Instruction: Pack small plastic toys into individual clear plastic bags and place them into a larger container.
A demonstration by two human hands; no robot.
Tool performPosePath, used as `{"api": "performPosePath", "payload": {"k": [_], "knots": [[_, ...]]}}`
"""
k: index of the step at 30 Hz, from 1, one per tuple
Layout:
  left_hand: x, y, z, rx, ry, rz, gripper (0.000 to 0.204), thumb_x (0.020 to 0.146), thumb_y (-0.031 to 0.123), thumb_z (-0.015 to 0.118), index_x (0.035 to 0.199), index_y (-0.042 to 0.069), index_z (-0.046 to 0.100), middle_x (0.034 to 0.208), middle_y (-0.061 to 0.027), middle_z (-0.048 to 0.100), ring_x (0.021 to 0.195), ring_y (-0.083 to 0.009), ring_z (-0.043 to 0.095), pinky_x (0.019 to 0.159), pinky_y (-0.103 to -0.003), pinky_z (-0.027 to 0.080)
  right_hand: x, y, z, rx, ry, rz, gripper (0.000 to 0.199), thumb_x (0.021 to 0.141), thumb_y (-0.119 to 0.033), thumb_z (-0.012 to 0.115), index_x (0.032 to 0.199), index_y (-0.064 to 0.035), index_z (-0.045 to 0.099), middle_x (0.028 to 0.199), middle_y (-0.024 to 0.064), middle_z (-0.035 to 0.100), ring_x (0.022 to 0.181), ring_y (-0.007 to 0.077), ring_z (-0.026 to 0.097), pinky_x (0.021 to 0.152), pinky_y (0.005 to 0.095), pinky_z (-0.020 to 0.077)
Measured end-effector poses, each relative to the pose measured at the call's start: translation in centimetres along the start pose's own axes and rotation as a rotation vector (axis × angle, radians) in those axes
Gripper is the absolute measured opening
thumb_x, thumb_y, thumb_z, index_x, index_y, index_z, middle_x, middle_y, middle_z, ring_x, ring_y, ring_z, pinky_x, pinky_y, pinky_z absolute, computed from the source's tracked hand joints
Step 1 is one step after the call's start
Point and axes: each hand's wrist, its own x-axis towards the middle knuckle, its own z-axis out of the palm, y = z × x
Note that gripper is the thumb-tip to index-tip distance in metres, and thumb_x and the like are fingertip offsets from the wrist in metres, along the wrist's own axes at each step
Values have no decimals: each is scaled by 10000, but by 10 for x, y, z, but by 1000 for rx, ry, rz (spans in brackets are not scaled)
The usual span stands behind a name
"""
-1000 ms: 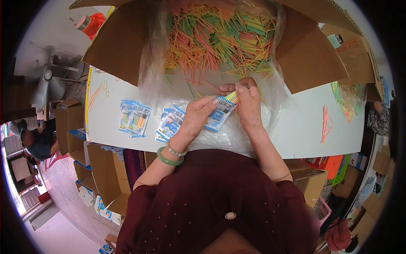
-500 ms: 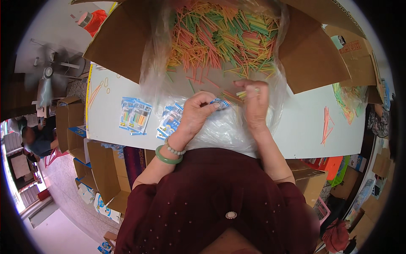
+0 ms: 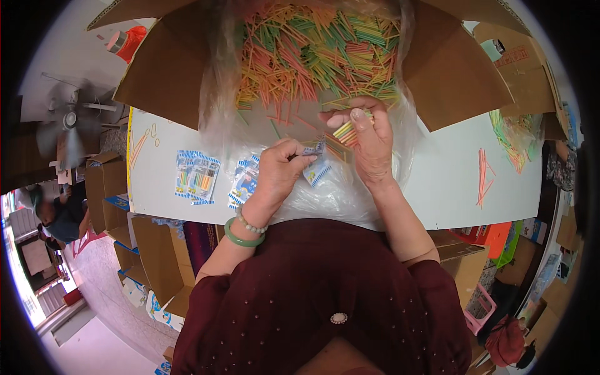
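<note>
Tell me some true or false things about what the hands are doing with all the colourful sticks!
1. The right hand pinches a small bunch of coloured sticks. True.
2. The left hand holds scissors. False: it holds a small blue-and-white packet.
3. The cardboard box is full of coloured sticks. True.
4. The left wrist is bare. False: it wears a green bangle and a bead bracelet.
5. Filled packets lie on the white table. True.

A fan [image 3: 69, 122] is standing far left of the hands, apparently spinning. Loose sticks [image 3: 482, 175] are lying right of them; finished packets [image 3: 195, 177] are lying left.
</note>
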Motion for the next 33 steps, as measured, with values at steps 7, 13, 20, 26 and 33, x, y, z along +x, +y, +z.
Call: {"api": "performPosePath", "payload": {"k": [7, 13, 20, 26, 33], "knots": [[0, 12, 8, -49, -2, -128, 155, 731, 14, 721, 701, -18, 572, 612, -9, 515, 572, -86, 445, 520, -250, 371, -2, 0, 27, 159, 25, -18, 223, 963, -232, 470, 1005, -36, 374, 908, 200, 645, 913, 307, 640, 855, 428, 502], [3, 20, 7, -260, -106, -281, 122, 783, 43, 701, 736, 12, 593, 646, 17, 552, 547, -41, 480, 484, -194, 393, -12, 18, 24, -99, 41, -44, 208, 968, -223, 455, 976, -35, 367, 935, 218, 645, 909, 271, 637, 822, 364, 506], [3, 16, 3, -362, -139, -318, 95, 800, 56, 693, 775, 26, 606, 668, 10, 577, 558, -41, 521, 484, -182, 450, -17, 22, 7, -140, 38, 52, 189, 969, -214, 455, 953, -42, 378, 935, 215, 649, 918, 271, 627, 828, 353, 490], [5, 15, 2, -412, -148, -315, 121, 802, 36, 690, 753, 10, 583, 649, -23, 573, 541, -77, 534, 474, -210, 462, -18, 20, 3, 15, -24, -25, 187, 963, -212, 455, 920, -38, 399, 964, 216, 643, 990, 304, 594, 927, 407, 430], [1, 8, 0, -383, -183, -296, 113, 801, 41, 694, 760, 11, 593, 657, -15, 573, 549, -72, 533, 478, -206, 462, -14, 13, -5, -128, -44, 207, 166, 949, -192, 456, 926, -29, 439, 967, 192, 649, 940, 228, 592, 887, 347, 438]]}}
